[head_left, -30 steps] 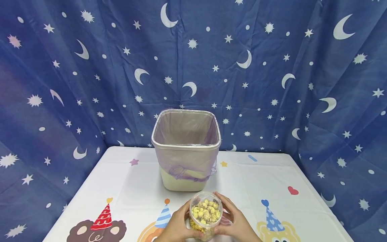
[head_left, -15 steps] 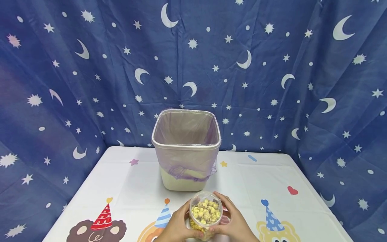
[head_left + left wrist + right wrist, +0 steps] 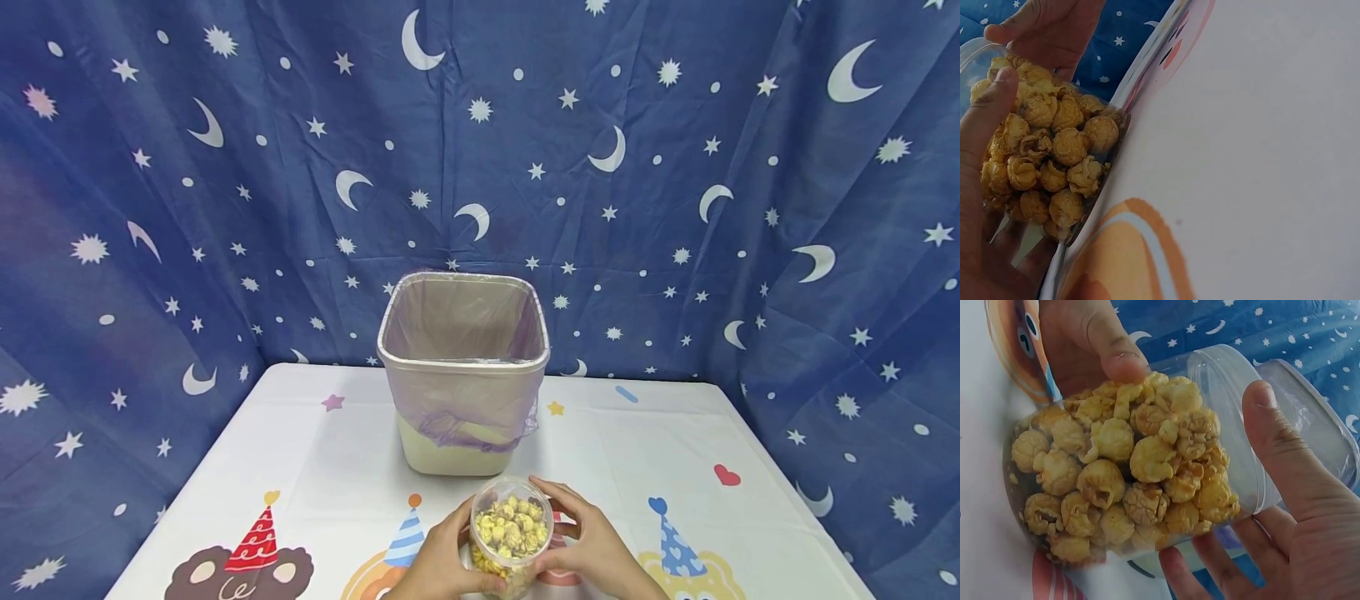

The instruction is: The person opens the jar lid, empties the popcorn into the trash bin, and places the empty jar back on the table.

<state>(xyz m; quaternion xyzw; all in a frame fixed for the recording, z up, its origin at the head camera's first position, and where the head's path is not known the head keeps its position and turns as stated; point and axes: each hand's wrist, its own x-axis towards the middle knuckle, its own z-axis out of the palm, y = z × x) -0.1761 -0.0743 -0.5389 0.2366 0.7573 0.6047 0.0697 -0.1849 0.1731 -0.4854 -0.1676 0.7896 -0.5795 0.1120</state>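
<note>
A clear plastic jar of caramel popcorn (image 3: 510, 533) stands upright on the table at the bottom middle of the head view. My left hand (image 3: 442, 554) grips its left side, thumb in front and fingers behind. Round the right side, near the translucent collar at the top, curls my right hand (image 3: 592, 546). In the right wrist view the right thumb (image 3: 1282, 444) overlaps that collar, while the fingers reach round the far side. Rounded popcorn pieces (image 3: 1041, 144) show through the jar's wall in the left wrist view.
Just behind the jar stands a beige bin (image 3: 457, 458) lined with a thin purple bag (image 3: 465, 400). A white cloth printed with party-hat animals covers the table (image 3: 322, 450). Blue curtains (image 3: 300, 208) with moons and stars enclose the back and sides.
The right thumb shifts slightly inward along the jar, then back out to the right, and the right hand sits a little farther right now. The left hand and jar stay nearly still.
</note>
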